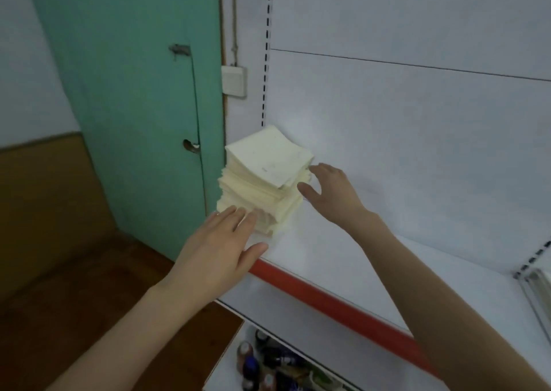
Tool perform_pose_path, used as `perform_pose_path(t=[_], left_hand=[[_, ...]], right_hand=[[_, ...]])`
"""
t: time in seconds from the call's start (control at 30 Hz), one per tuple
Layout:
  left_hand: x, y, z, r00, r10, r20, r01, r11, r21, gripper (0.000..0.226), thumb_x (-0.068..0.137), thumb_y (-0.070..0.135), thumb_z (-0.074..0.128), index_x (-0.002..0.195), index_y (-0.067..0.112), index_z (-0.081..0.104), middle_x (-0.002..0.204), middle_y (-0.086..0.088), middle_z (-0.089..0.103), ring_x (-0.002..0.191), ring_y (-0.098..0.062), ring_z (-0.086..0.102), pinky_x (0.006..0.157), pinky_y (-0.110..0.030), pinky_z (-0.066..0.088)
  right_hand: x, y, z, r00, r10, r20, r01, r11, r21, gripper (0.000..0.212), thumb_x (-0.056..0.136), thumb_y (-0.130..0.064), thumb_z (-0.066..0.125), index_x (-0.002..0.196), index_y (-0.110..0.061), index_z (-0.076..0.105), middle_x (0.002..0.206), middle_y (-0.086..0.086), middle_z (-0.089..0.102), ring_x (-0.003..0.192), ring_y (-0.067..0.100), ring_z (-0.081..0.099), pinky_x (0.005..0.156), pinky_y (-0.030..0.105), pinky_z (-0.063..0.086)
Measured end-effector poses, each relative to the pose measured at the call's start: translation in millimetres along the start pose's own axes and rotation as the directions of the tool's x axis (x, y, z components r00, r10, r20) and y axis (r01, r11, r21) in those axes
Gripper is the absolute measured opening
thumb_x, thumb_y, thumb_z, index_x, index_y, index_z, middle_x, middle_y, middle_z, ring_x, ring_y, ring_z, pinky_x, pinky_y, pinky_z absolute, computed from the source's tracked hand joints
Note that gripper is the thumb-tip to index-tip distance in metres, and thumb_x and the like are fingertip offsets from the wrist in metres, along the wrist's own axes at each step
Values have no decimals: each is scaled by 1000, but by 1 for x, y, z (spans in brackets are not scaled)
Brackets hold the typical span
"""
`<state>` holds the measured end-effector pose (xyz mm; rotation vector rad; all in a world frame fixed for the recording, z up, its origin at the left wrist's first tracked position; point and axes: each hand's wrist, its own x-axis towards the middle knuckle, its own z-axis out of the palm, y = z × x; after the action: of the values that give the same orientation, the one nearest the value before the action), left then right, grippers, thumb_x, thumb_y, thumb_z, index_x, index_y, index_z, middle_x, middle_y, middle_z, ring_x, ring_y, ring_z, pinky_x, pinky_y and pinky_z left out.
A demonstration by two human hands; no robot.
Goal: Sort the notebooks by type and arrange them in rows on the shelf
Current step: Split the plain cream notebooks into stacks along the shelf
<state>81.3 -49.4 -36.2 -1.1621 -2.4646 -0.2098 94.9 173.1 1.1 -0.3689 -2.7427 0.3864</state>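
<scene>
A tall, uneven stack of cream notebooks (268,179) stands at the far left end of the white shelf (372,259), close to the back panel. My left hand (220,247) reaches up from below, its straight fingers touching the stack's lower front side. My right hand (331,192) is spread open against the stack's right side, thumb low and fingers near the upper edge. Neither hand grips a notebook.
The shelf has a red front edge strip (343,304). Below it a lower shelf holds several small bottles (268,363). A green door (143,107) and a wall switch (234,81) lie to the left. A shelf bracket (536,283) shows at the right edge.
</scene>
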Motion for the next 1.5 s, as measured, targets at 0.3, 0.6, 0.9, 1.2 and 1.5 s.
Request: perform_pose_path(t=[0.3,0.6,0.9,1.2,1.5], left_hand=[[20,-87,18,993,-109,-38,109,994,-8,56,89,49,31,114,10,64,107,-6,69,99,-20,66,86,-32,47],[61,-126,28,997,-75,-13,70,972,-224,73,88,63,13,123,15,56,112,2,64,99,-9,63,78,-11,41],[84,-157,40,888,-222,403,414,1,-910,29,96,41,36,112,23,53,115,0,60,100,-13,59,75,-16,45],[78,-177,38,763,130,634,611,-468,-639,41,91,35,46,120,9,58,97,-16,70,78,-31,68,59,-38,56],[44,-228,37,786,-88,612,538,-392,-746,15,87,26,52,97,18,60,73,-5,73,75,-27,65,56,-35,50]], right_hand=[[91,-67,42,996,-55,71,55,998,6,71,88,-53,50,136,-3,36,145,14,34,136,28,27,108,36,25],[123,-66,96,985,-166,40,168,984,-57,47,95,-44,38,121,-4,41,111,9,47,104,24,45,88,29,33],[63,-103,66,975,2,-220,76,936,342,44,99,-33,33,134,-12,47,132,4,55,123,15,49,103,16,33],[6,-160,110,929,-369,11,367,926,91,58,87,-48,49,122,-3,58,128,17,57,125,22,46,111,17,24],[97,-101,77,984,128,-121,-126,992,19,58,91,-39,53,138,-7,41,146,12,37,136,25,31,111,33,23]])
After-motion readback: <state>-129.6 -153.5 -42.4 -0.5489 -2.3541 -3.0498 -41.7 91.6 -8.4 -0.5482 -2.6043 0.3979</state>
